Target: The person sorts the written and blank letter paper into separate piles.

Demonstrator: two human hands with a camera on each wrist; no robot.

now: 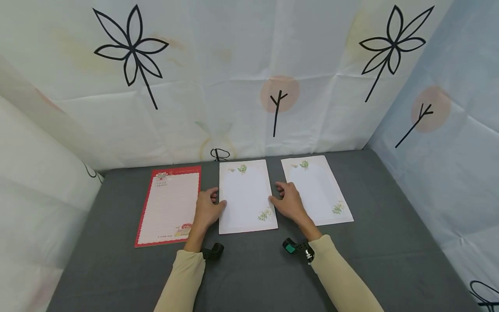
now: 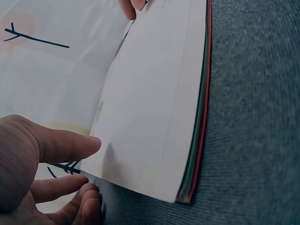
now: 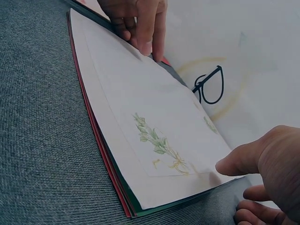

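Observation:
A stack of stationery paper [image 1: 247, 195] lies in the middle of the table, its top sheet white with green sprigs in two corners. Green and red edges of sheets below it show in both wrist views. My left hand [image 1: 208, 210] is at the stack's left edge, thumb tip close over the margin and the other fingers loosely bent outside it. On the opposite edge my right hand [image 1: 289, 201] mirrors this, its thumb [image 3: 234, 161] over the white margin and its fingers between this stack and the right-hand sheet. Neither hand grips the paper.
To the left lies a red-bordered, lined sheet [image 1: 169, 212], partly behind my left wrist. Another white sprig-printed sheet [image 1: 315, 186] lies at the right, beside my right hand. A dark grey cloth [image 1: 249, 273] covers the table. Printed white curtains [image 1: 218, 99] stand behind and at both sides.

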